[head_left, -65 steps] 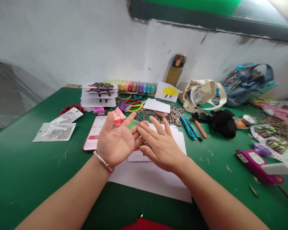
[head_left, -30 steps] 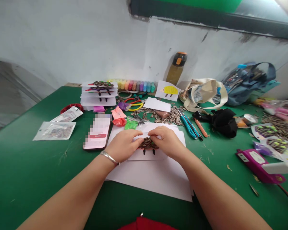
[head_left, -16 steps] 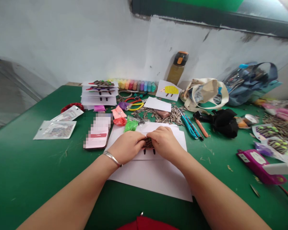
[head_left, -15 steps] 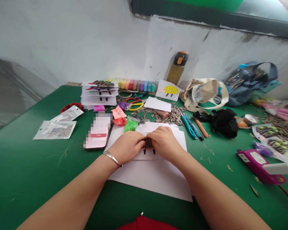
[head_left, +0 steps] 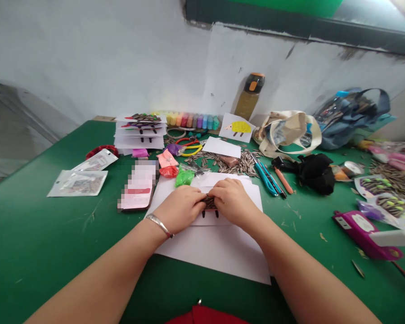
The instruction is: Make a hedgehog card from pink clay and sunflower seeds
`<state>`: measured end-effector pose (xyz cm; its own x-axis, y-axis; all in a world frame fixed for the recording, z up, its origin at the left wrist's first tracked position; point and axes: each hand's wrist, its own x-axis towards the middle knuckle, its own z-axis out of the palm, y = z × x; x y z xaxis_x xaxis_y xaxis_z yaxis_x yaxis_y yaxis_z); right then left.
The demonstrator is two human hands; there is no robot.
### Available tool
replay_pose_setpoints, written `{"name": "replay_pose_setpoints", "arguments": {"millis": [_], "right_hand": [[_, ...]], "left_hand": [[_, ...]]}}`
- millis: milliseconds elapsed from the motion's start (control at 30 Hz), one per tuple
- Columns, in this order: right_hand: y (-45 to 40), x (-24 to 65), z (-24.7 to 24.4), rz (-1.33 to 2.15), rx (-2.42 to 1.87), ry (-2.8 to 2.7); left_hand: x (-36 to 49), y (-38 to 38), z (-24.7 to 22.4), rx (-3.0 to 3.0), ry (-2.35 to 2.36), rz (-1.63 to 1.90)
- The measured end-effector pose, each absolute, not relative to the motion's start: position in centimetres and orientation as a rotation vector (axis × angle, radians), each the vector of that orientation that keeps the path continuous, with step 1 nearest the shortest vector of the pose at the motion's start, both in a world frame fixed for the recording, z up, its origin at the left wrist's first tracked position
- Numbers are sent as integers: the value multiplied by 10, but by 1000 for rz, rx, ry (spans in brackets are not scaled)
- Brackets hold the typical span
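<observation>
Now-lowered left hand [head_left: 177, 208] and right hand [head_left: 234, 203] flank the seeds [head_left: 209, 203], grip curled, hold unclear.

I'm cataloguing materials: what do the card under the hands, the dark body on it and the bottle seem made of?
Card: matte, thin, white; likely paper.
Body: narrow brown slivers, apparently dry seeds.
Bottle: smooth, see-through amber; likely plastic, possibly glass.
</observation>
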<state>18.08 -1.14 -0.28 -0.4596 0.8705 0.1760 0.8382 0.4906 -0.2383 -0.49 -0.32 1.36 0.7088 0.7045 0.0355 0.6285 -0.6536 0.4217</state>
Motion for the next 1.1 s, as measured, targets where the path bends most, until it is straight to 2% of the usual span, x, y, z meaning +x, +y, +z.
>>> {"name": "replay_pose_setpoints", "arguments": {"millis": [400,1100], "right_hand": [[-5,183,1,259,-1639,-2370],[-10,185,5,261,-1519,-2542]], "left_hand": [[-4,-4,15,2533,1079,229],[-4,-4,11,2546,1092,226]]}}
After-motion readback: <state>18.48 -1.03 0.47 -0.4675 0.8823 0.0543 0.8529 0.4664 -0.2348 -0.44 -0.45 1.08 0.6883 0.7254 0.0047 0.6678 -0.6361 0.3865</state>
